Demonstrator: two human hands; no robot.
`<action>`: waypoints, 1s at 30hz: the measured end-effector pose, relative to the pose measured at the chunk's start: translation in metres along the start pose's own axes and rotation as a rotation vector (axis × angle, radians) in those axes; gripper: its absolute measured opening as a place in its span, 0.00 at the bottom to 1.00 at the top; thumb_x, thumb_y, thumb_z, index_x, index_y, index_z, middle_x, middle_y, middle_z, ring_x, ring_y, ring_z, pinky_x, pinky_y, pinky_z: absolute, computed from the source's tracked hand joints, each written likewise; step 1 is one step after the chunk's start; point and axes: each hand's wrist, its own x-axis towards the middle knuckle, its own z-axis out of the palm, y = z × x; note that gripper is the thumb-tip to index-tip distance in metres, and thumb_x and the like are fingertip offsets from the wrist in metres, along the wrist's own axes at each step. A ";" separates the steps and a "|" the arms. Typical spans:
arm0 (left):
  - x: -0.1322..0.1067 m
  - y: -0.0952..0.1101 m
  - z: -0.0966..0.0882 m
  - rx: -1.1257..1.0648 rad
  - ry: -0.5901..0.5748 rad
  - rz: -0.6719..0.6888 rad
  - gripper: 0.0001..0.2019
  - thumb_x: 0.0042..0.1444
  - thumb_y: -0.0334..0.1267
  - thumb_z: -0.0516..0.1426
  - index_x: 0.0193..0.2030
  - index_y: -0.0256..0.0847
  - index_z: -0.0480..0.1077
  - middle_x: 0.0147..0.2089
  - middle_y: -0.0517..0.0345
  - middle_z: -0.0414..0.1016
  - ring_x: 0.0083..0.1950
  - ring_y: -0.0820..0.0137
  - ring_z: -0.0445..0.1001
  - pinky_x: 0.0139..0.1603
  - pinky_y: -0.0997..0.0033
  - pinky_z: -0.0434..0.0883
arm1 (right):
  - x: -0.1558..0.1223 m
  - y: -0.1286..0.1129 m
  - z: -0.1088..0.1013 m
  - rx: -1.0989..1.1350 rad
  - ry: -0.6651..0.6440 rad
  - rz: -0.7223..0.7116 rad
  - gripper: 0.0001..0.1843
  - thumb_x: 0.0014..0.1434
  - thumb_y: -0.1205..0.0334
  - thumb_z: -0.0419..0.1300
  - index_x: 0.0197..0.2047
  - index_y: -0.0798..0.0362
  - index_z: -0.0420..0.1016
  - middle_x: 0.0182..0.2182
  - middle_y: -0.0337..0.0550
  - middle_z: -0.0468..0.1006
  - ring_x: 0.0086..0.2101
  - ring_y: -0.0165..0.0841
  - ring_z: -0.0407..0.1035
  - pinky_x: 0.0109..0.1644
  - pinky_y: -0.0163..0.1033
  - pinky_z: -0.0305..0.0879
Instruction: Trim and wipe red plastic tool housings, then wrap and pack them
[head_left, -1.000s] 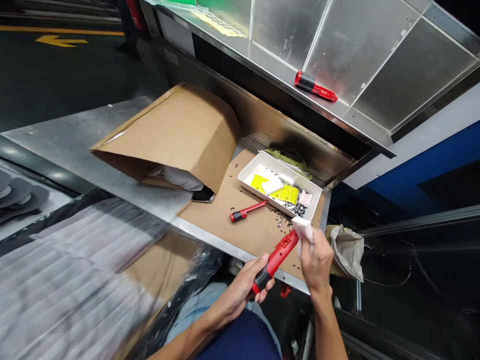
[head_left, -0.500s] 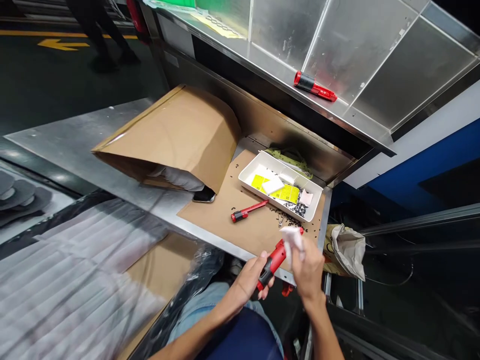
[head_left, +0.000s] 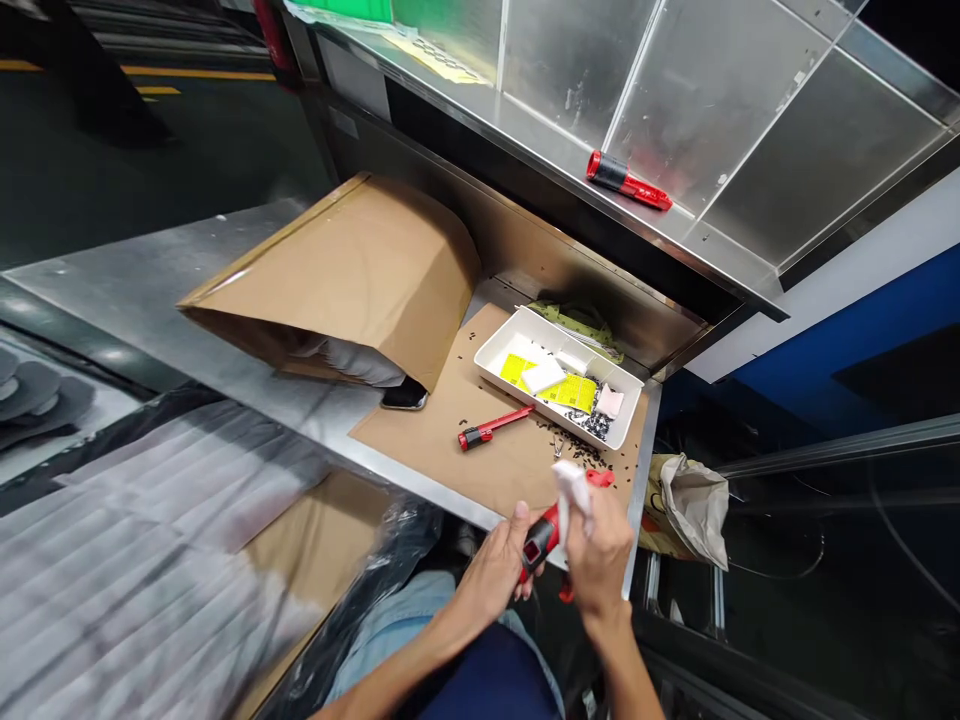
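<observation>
We look out from a camera worn on the person's head, facing forward and down, close above the left hand [head_left: 491,578] and right hand [head_left: 600,565]. The steel surface [head_left: 150,310] crosses our frame, the steel shelf [head_left: 712,130] tops it, and the floor [head_left: 187,170] shows at upper left.

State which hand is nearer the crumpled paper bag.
Right. The right hand, pinching a white cloth, is just left of the crumpled paper bag; the left hand is farther left, beyond the right hand.
</observation>
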 end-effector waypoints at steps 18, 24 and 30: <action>-0.004 0.022 -0.008 -0.253 -0.136 -0.149 0.46 0.50 0.76 0.44 0.55 0.34 0.67 0.19 0.62 0.67 0.14 0.80 0.56 0.15 0.80 0.45 | -0.011 0.020 -0.053 0.207 0.019 0.507 0.20 0.58 0.49 0.62 0.48 0.54 0.73 0.40 0.48 0.80 0.36 0.37 0.75 0.40 0.39 0.69; 0.001 0.018 -0.005 -0.011 -0.076 0.012 0.56 0.41 0.81 0.41 0.58 0.30 0.67 0.16 0.62 0.66 0.13 0.74 0.62 0.14 0.77 0.55 | 0.007 0.003 -0.038 -0.010 0.032 0.120 0.10 0.64 0.59 0.56 0.44 0.54 0.76 0.33 0.45 0.79 0.31 0.34 0.72 0.37 0.36 0.66; 0.000 0.020 -0.008 0.103 -0.043 0.060 0.53 0.49 0.77 0.39 0.59 0.27 0.67 0.18 0.62 0.66 0.14 0.74 0.62 0.15 0.76 0.57 | 0.011 0.007 -0.031 -0.004 -0.064 0.073 0.10 0.66 0.65 0.53 0.42 0.54 0.76 0.30 0.42 0.77 0.30 0.32 0.69 0.35 0.35 0.62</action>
